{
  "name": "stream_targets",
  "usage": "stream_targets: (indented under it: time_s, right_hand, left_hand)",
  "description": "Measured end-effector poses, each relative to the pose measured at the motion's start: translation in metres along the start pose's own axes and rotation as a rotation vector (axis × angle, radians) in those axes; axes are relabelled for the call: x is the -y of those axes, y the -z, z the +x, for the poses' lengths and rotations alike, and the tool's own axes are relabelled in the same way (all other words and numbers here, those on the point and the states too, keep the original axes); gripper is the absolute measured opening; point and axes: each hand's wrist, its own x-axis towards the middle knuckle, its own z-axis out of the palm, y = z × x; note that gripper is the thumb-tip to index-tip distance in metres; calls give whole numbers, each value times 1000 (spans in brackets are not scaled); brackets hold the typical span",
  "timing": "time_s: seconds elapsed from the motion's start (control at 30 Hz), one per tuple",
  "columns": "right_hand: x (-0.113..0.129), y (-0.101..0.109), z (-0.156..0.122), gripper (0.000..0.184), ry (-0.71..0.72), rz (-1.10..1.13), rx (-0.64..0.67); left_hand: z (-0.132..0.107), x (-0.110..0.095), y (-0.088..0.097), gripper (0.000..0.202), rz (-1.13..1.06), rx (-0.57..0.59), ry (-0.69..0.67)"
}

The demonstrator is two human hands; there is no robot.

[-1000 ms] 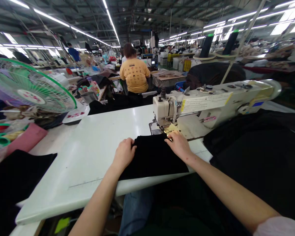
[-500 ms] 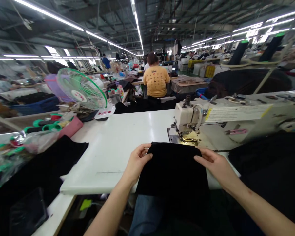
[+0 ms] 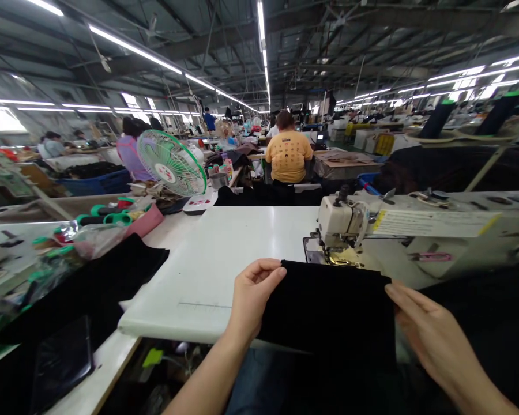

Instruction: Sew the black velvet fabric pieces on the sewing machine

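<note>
A piece of black fabric (image 3: 328,311) hangs between my two hands over the front edge of the white sewing table (image 3: 207,259). My left hand (image 3: 255,291) pinches its upper left corner between thumb and fingers. At the upper right corner, my right hand (image 3: 428,323) grips the cloth with the thumb on top; its other fingers are partly hidden. The fabric's top edge lies just in front of the sewing machine's head (image 3: 339,225) and needle plate, apart from the needle area as far as I can see.
A green-rimmed fan (image 3: 173,164) stands behind the table. At left are thread spools (image 3: 116,214), more black cloth (image 3: 134,265) and a dark phone-like slab (image 3: 63,363). Dark fabric (image 3: 488,323) is heaped at right. A person in a yellow shirt (image 3: 288,155) sits ahead, facing away.
My right hand has moved right to the fabric's far corner, and the top edge is now spread wider. My left hand still pinches the left corner. The camera view has shifted slightly.
</note>
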Motion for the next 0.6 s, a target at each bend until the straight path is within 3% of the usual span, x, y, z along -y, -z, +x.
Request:
stream_targets:
  time_s: [0.17,0.6]
  right_hand:
    - [6,-2,-1,46,-24,58,-65]
    - [6,-4,0,40,30,75,9]
  left_hand:
    - [-1,-4,-2,20,-57,40,36]
    - [7,0,-10,19,-101,28,48]
